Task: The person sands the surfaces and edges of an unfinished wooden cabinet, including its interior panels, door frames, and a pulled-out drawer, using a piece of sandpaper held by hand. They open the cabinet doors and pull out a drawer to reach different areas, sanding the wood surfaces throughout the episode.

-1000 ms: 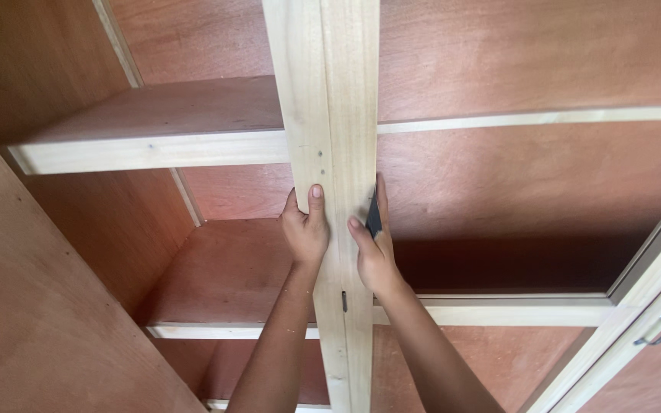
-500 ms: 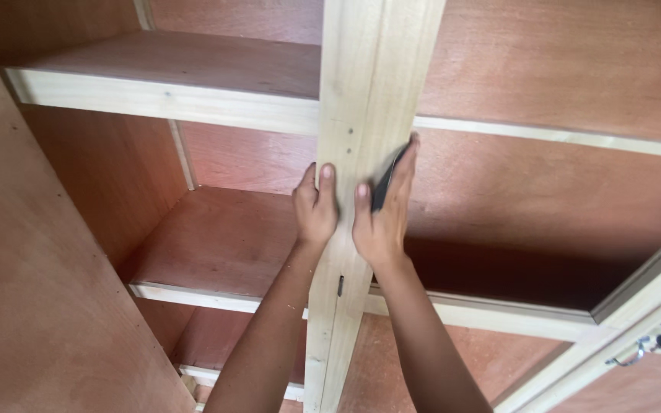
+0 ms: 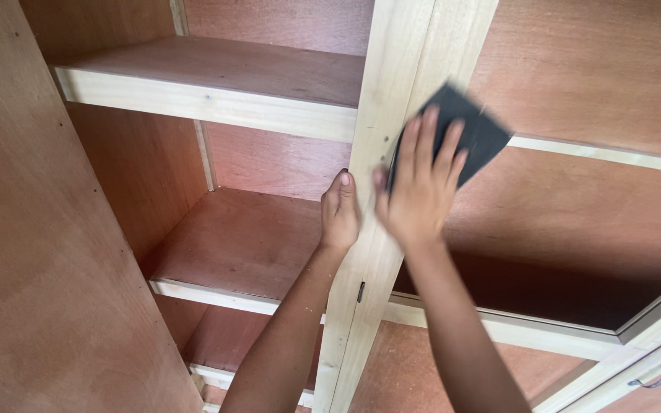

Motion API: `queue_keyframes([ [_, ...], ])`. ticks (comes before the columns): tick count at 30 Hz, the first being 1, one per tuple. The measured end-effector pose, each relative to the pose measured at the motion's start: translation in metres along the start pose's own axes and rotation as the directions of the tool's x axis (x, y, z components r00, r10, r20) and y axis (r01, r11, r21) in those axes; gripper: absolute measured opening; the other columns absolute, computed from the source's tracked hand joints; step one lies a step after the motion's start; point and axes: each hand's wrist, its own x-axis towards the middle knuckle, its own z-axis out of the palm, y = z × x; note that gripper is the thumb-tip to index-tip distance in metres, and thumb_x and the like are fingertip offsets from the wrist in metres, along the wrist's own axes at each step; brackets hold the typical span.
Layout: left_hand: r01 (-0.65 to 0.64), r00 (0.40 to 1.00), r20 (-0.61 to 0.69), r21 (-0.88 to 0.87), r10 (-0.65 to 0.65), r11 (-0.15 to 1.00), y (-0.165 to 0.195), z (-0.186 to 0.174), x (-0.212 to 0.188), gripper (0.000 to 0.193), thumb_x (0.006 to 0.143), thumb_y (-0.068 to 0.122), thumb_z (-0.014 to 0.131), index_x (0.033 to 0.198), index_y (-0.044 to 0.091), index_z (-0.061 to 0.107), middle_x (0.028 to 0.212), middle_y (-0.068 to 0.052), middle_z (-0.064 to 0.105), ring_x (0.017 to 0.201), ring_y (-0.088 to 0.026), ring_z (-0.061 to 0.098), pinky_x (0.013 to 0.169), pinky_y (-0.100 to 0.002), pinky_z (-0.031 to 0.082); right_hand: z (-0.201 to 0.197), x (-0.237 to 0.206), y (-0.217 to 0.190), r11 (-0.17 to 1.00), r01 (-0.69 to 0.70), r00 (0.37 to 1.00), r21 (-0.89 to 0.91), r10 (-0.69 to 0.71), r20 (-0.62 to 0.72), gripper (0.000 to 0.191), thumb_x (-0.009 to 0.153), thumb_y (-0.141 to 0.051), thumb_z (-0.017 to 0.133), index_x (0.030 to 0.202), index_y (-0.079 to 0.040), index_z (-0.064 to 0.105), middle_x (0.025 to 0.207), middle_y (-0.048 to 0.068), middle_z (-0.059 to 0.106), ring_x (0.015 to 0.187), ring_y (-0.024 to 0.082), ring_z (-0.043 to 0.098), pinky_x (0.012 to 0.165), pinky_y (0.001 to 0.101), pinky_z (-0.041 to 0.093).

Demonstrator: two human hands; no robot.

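Pressing a dark sheet of abrasive paper [image 3: 464, 130] flat against the pale upright post [image 3: 392, 153], the right hand [image 3: 416, 191] lies with its fingers spread and extended over the sheet, palm toward the wood; the hand shows some motion blur. That flat, open-fingered contact appears meant to spread pressure evenly across the sheet rather than dig in at one point. One corner of the sheet stands free past the post's right edge, over the reddish back panel [image 3: 598, 69]. The left hand [image 3: 340, 210] wraps the post's left edge just beside the right hand, thumb upward and fingers curled behind out of view, a grip that seems to steady the person against the frame. The sheet reads as thin, matt, charcoal-black and roughly square. The post is light, unfinished softwood with visible straight grain and a few small dark holes near the hands; a small dark slot shows lower down. Matching pale strips edge the upper shelf [image 3: 216, 84] and the lower shelf [image 3: 239, 252], whose boards are smooth reddish-brown plywood. A broad side panel [image 3: 47, 252] of the same plywood fills the left. At lower right a pale-framed door edge carries a metal handle [image 3: 652, 376].
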Motion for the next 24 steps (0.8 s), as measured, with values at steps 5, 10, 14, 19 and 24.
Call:
queue_keyframes([
  [5, 0.043, 0.997, 0.059, -0.050, -0.040, 0.998, 0.004, -0.004, 0.002, 0.075, 0.106, 0.063, 0.032, 0.120, -0.003, 0.064, 0.107, -0.013, 0.070, 0.102, -0.019, 0.061, 0.095, -0.035, 0.049, -0.025, -0.117, -0.029, 0.982, 0.187, 0.966, -0.026, -0.179, 0.188, 0.067, 0.098, -0.046, 0.054, 0.154, -0.011, 0.045, 0.166, 0.012, 0.030, 0.150, 0.043, 0.031, 0.116, 0.0657, 0.032],
  [10, 0.085, 0.988, 0.154, -0.331, -0.035, 0.940, 0.001, -0.006, 0.004, 0.068, 0.104, 0.059, 0.041, 0.129, -0.001, 0.061, 0.124, -0.008, 0.065, 0.117, -0.017, 0.055, 0.105, -0.031, 0.042, -0.005, -0.035, -0.008, 0.984, 0.161, 0.985, -0.078, -0.156, 0.070, 0.070, 0.100, -0.044, 0.054, 0.160, -0.010, 0.044, 0.169, 0.011, 0.031, 0.155, 0.040, 0.027, 0.118, 0.0650, 0.028],
  [14, 0.063, 0.992, 0.127, -0.364, -0.018, 0.929, -0.004, -0.005, 0.003, 0.064, 0.106, 0.057, 0.045, 0.119, -0.003, 0.064, 0.117, -0.008, 0.066, 0.112, -0.016, 0.055, 0.102, -0.030, 0.043, -0.006, -0.013, -0.016, 0.996, 0.071, 0.997, -0.046, -0.070, 0.015, 0.075, 0.101, -0.042, 0.055, 0.163, -0.004, 0.039, 0.172, 0.014, 0.028, 0.158, 0.041, 0.023, 0.122, 0.0656, 0.025],
  [19, 0.098, 0.993, 0.091, -0.251, -0.078, 0.963, -0.006, -0.004, 0.001, 0.066, 0.119, 0.055, 0.045, 0.103, -0.008, 0.057, 0.091, -0.007, 0.048, 0.088, -0.017, 0.040, 0.084, -0.034, 0.040, -0.040, -0.111, -0.043, 0.994, 0.109, 0.984, -0.004, -0.107, 0.143, 0.066, 0.097, -0.043, 0.054, 0.153, -0.010, 0.047, 0.162, 0.014, 0.040, 0.150, 0.041, 0.031, 0.116, 0.0658, 0.029],
  [24, 0.097, 0.994, 0.074, -0.285, -0.079, 0.953, 0.002, -0.004, 0.001, 0.057, 0.102, 0.058, 0.043, 0.107, 0.005, 0.063, 0.097, 0.004, 0.063, 0.095, -0.007, 0.052, 0.089, -0.024, 0.044, -0.031, -0.045, -0.017, 0.994, 0.087, 0.987, -0.064, -0.078, 0.141, 0.070, 0.097, -0.045, 0.054, 0.158, -0.013, 0.041, 0.166, 0.010, 0.035, 0.152, 0.039, 0.028, 0.117, 0.0666, 0.025],
])
